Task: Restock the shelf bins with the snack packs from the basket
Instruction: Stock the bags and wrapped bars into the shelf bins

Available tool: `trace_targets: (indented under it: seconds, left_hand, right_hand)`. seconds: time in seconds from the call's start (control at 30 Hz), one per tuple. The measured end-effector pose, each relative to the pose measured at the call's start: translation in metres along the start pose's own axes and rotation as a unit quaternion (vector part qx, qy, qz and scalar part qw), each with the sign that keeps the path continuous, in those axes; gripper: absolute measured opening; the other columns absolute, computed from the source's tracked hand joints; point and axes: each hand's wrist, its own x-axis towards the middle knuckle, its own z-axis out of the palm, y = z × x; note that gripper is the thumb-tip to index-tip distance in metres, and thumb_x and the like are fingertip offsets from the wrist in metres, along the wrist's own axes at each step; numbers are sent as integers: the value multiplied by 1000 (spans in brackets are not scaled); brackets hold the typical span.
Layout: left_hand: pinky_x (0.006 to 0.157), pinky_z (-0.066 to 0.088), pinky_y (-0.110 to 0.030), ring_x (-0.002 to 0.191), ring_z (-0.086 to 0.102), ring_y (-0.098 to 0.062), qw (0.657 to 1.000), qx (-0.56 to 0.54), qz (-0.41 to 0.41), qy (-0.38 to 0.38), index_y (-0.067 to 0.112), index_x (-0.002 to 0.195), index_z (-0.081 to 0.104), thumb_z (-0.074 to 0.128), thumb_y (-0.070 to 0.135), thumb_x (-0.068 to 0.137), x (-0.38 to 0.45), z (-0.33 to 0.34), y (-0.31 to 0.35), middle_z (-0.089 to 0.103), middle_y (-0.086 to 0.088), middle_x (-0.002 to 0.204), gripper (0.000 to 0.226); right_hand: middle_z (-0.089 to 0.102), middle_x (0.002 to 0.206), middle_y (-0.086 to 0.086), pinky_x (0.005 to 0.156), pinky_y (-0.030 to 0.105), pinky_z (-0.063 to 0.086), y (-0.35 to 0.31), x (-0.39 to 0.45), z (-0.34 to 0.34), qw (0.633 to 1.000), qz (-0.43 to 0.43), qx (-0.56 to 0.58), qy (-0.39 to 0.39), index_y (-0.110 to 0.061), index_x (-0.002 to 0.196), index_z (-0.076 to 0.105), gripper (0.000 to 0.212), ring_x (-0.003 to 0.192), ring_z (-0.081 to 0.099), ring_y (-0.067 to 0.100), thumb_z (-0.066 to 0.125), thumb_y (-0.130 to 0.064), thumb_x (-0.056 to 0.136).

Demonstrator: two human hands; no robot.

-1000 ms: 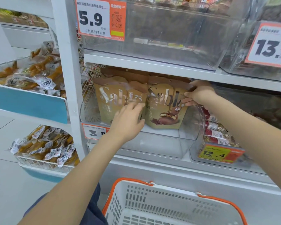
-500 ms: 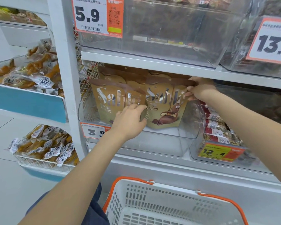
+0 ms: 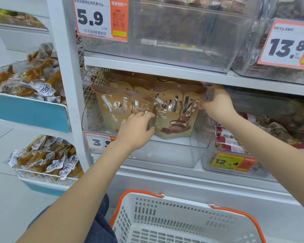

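Clear shelf bin [image 3: 197, 155], right hand [image 3: 216, 104] pinching pack [image 3: 175, 116] edge, left hand [image 3: 137, 130] flat-fingered against packs

White metal shelving unit [image 3: 165, 66], grey upright post [image 3: 67, 85] at left. Upper shelf: clear plastic bin [image 3: 165, 37] with 5.9 price tag [image 3: 100, 18]; beside it, second bin [image 3: 253, 55] tagged 13.8. Lower shelf [image 3: 165, 174]: clear bin [image 3: 165, 155] holding gold-brown snack packs [image 3: 174, 109] standing upright, tag partly hidden; neighbouring bin [image 3: 223, 172] tagged 12.4, packets inside. Adjacent rack left: wire trays [image 3: 42, 178] of wrapped orange-brown snacks [image 3: 42, 156]. White basket [image 3: 182, 216], orange rim, below on floor level.
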Motion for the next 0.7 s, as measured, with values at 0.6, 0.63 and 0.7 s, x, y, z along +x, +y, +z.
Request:
trace_targets:
  seconds: [0.6, 0.63, 0.7]
  left_hand:
    - [101, 36, -49, 129, 35, -36, 966, -40, -125, 224, 16, 144, 30, 55, 16, 86, -10, -21, -34, 31, -13, 145, 64]
    - [104, 33, -48, 133, 30, -36, 964, -42, -124, 233, 17, 147, 24, 56, 16, 85, -8, -22, -36, 25, -14, 150, 70]
    - [109, 27, -48, 139, 22, -37, 964, -28, -114, 237, 22, 151, 15, 56, 18, 86, -5, -23, -40, 14, -16, 155, 77]
  right_hand:
    - [57, 91, -3, 71, 35, 43, -71, -34, 109, 981, -166, 50, -92, -20, 116, 57, 30, 83, 53, 19, 41, -40, 99]
    - [58, 85, -4, 68, 34, 40, -73, -31, 113, 983, -151, 60, -86, -23, 99, 59, 28, 82, 54, 21, 37, -40, 101]
    - [52, 68, -7, 63, 33, 36, -75, -27, 116, 985, -118, 97, -84, -31, 72, 44, 33, 75, 58, 24, 34, -42, 101]
